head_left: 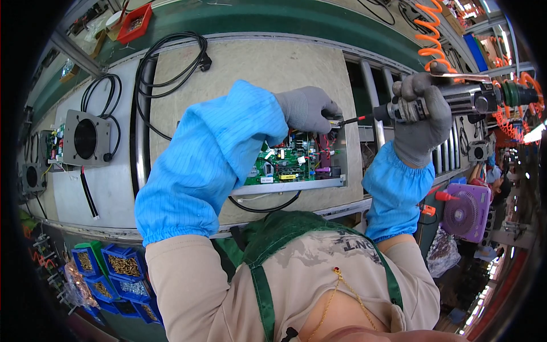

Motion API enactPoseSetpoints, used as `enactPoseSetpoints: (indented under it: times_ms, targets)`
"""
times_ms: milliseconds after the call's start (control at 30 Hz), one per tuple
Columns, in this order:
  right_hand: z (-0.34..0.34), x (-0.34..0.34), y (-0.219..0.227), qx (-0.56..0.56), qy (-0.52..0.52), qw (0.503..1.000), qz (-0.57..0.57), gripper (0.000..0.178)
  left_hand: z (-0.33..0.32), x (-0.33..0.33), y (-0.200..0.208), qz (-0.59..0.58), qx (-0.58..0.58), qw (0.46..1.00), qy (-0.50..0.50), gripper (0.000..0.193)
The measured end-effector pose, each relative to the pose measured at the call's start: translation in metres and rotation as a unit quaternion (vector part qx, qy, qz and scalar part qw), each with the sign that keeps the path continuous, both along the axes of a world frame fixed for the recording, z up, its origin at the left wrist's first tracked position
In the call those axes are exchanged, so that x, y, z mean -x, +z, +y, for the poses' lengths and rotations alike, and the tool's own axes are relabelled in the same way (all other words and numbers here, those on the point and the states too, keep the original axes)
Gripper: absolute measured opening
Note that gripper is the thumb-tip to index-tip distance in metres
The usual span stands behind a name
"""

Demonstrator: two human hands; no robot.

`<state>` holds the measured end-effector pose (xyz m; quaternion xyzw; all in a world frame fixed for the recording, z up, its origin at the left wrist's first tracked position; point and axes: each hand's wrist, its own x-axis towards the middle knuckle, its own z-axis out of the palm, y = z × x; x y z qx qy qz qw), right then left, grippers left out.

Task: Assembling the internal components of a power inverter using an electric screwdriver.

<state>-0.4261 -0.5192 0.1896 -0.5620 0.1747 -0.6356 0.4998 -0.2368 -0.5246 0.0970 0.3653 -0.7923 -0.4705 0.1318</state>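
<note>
My right hand (423, 117), in a grey glove, is wrapped round an air screwdriver (468, 100) lying nearly level. Its thin bit (358, 119) points left, with the tip at the far right corner of an open metal chassis (296, 187). Inside the chassis sits a green circuit board (279, 165) with wires and components. My left hand (307, 108), also gloved, reaches over the chassis's far side. Its thumb and fingers close together beside the bit's tip; whatever they pinch is too small to make out. The blue left sleeve hides part of the chassis.
Under the chassis is a beige board (250, 68) on a roller conveyor (371, 94). A coiled black cable with a plug (205, 62) lies behind. To the left stands a fan unit (85, 139). Blue screw bins (121, 251) are lower left, a purple fan (466, 212) right, an orange coiled hose (431, 37) above.
</note>
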Motion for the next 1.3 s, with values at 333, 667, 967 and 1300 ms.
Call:
enactPoseSetpoints:
  times_ms: [333, 667, 967, 1300]
  targets:
    - [-0.001, -0.013, 0.004, 0.023, 0.072, 0.996, 0.041, 0.033, 0.000, 0.001, -0.001, -0.005, 0.028, 1.000, 0.003, 0.055]
    - [0.009, -0.019, 0.005, 0.003, 0.078, 0.996, 0.035, 0.039, 0.000, -0.002, -0.002, 0.016, 0.008, 1.000, 0.007, 0.050]
    - [0.005, 0.004, -0.010, 0.041, 0.063, 0.997, -0.021, 0.046, 0.002, -0.002, 0.002, -0.007, 0.014, 1.000, 0.001, 0.050]
    - [0.004, 0.008, -0.012, 0.003, -0.008, 0.999, -0.046, 0.039, 0.003, -0.002, 0.003, 0.000, 0.053, 0.999, 0.004, 0.053]
